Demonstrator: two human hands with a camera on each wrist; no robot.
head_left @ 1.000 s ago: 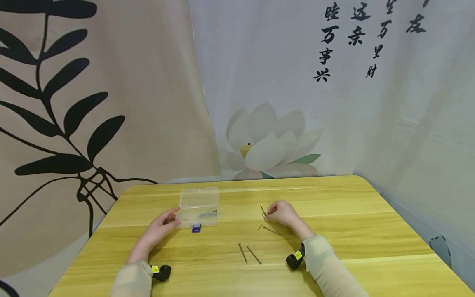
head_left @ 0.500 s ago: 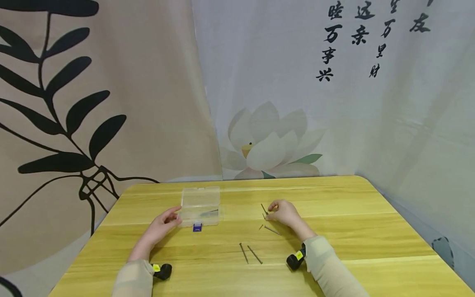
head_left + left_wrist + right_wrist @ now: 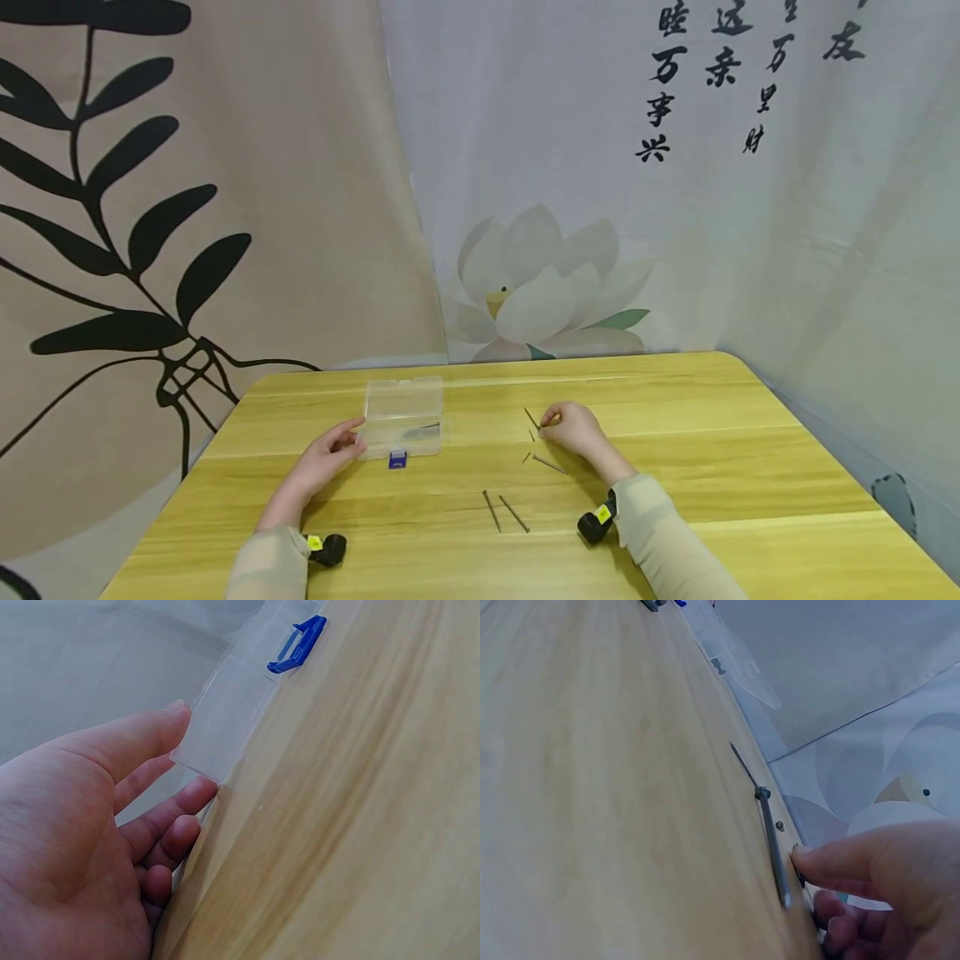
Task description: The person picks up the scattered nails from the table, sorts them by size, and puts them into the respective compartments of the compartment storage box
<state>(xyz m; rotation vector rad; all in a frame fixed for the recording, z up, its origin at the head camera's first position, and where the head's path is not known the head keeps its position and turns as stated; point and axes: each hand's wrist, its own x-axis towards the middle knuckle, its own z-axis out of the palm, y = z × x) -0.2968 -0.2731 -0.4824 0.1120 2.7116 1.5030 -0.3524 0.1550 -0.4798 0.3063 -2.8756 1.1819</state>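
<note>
while a printed dark-leaved branch [image 3: 142, 242] spreads over the cloth backdrop [image 3: 322, 208] far to the left of the clear box [image 3: 378, 448], a black wrist camera [image 3: 327, 551] with a yellow mark sits at the near left of that box. the left hand [image 3: 324, 458] comes next, at the box's left end, thumb and fingers apart and loosely bent, touching its side and corner. the box itself rests on the wooden table [image 3: 420, 550], its lid [image 3: 403, 398] open on the far side, its blue latch [image 3: 397, 460] at the near edge, some grey metal pieces [image 3: 422, 432] inside, too small to tell apart. nearer than the box and to its right lie two long nails [image 3: 514, 514], apart. straight right of it are two short nails [image 3: 527, 457], then another long nail [image 3: 550, 465]. right of the box and well apart from it, the right hand [image 3: 573, 429] has thumb and forefinger pinched on the end of a dark nail [image 3: 532, 418], which slants out toward the box's side.
</note>
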